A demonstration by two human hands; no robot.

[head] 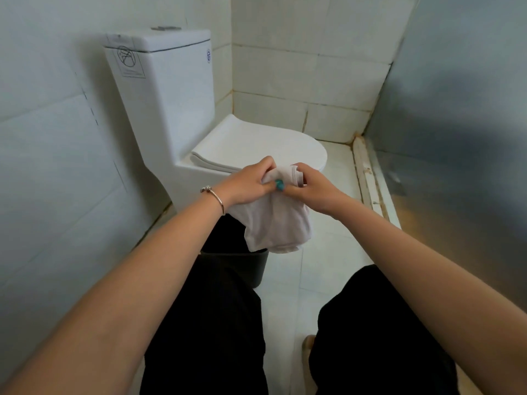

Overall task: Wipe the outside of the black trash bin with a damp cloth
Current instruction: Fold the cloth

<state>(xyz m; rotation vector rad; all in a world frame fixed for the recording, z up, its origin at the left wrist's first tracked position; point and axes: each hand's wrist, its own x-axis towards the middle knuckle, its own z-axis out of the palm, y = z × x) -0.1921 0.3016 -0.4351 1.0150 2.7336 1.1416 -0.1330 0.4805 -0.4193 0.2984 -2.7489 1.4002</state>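
Observation:
A white cloth (pixel 278 223) hangs in front of me, held up by both hands at its top edge. My left hand (pixel 246 182) pinches the cloth's upper left part. My right hand (pixel 309 185) grips its upper right part, close against the left. The black trash bin (pixel 251 266) stands on the floor below the cloth, next to the toilet base. My left forearm, the cloth and my left leg hide most of the bin; only part of its rim and side shows.
A white toilet (pixel 199 132) with its lid down stands against the left tiled wall. A metal panel (pixel 456 124) lines the right side, with a raised sill (pixel 368 181) at its foot. My legs in black trousers fill the lower frame over white floor tiles (pixel 328 246).

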